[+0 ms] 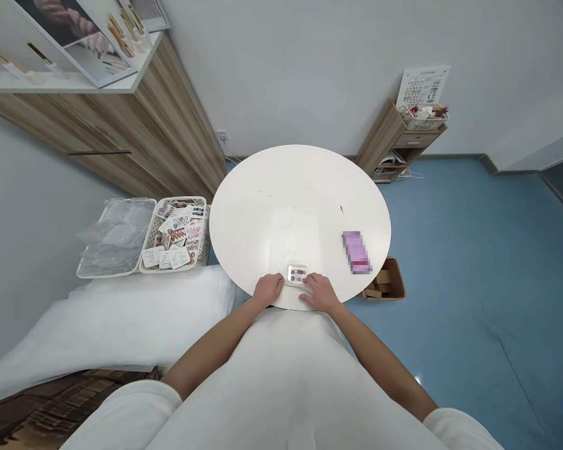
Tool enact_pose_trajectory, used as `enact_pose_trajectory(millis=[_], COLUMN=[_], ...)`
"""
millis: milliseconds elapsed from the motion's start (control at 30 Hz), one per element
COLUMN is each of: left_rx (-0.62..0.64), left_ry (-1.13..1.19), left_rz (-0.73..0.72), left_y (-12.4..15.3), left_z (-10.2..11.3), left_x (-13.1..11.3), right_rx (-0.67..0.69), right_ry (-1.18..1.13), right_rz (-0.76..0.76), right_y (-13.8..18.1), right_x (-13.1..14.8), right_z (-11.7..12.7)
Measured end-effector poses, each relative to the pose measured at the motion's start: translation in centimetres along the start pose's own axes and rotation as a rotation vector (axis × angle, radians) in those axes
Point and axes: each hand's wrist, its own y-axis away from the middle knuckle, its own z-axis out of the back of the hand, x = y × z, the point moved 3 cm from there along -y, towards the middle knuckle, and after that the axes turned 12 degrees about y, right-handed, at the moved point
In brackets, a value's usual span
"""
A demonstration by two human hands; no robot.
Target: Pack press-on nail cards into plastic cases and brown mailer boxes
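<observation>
Far left, we list a clear plastic tray [114, 237] holding transparent packets, and touching its right side a white mesh basket [175, 242] filled with cards of coloured nail tips; both rest on a white padded bed [122, 319] beside the desk; above them stands a wood-grain cabinet [136, 119] with framed pictures on top.

Centre, we record a round white desk [300, 206]; at its near edge lies a small clear nail-tip box [297, 274], flat, with dark and reddish tips showing inside.

Our left hand [267, 290] rests on the desk edge touching the box's left side, fingers [276, 281] curled loosely against it; our right hand [321, 292] lies just beside the box's right side, fingers [311, 279] extended and touching its corner; whether either hand actually grips the box we cannot tell.

Further right on the desk, well apart from the box, sits a purple blurred item [356, 252].

Right, on the blue floor, we note an open cardboard box [385, 281] partly under the desk rim; beyond it a low wooden side cabinet [394, 144] against the wall, carrying a white basket [422, 117] of supplies and a printed chart [422, 84].
</observation>
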Motion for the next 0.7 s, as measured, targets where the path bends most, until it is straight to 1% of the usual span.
enact_pose_trajectory(millis=[133,267,333,367,400,433,467,500,533,567,633,700], left_rx=[-0.011,-0.032,-0.085,-0.140,-0.201,-0.252,-0.277,-0.268,-0.229,-0.185,-0.129,-0.120], left_ry=[0.029,0.016,-0.016,-0.050,-0.096,-0.150,-0.205,-0.252,-0.284,-0.308,-0.337,-0.356], left_rz=[0.090,0.172,0.194,0.172,0.119,0.036,-0.070,-0.180,-0.270,-0.329,-0.355,-0.313], left_y=[-1.1,-1.7,-1.4,-1.2,-0.8,-0.5,-0.1,0.2,0.5,0.6,0.6,0.2], left_z=[0.6,1.0,1.2,1.4,1.5,1.5,1.4,1.1,0.7,0.2,-0.5,-0.9], left_x=[0.2,0.6,0.5,0.3,-0.1,-0.7,-1.3,-1.9,-2.4,-2.8,-3.2,-3.1], right_rx=[0.063,0.133,0.162,0.172,0.181,0.187,0.190,0.195,0.198,0.195,0.141,0.009], right_ry=[-0.021,-0.079,-0.108,-0.120,-0.130,-0.137,-0.142,-0.145,-0.148,-0.150,-0.123,-0.046], right_rz=[-0.094,-0.231,-0.285,-0.304,-0.317,-0.325,-0.329,-0.329,-0.329,-0.328,-0.322,-0.276], right_y=[-1.1,-2.6,-3.2,-3.5,-3.6,-3.8,-3.9,-3.9,-3.9,-3.9,-3.8,-3.6], right_x=[-1.0,-1.8,-2.1,-2.1,-2.2,-2.3,-2.3,-2.4,-2.4,-2.4,-2.4,-2.3], right_z=[-0.1,-0.1,-0.2,-0.3,-0.3,-0.4,-0.4,-0.5,-0.5,-0.5,-0.4,0.0])
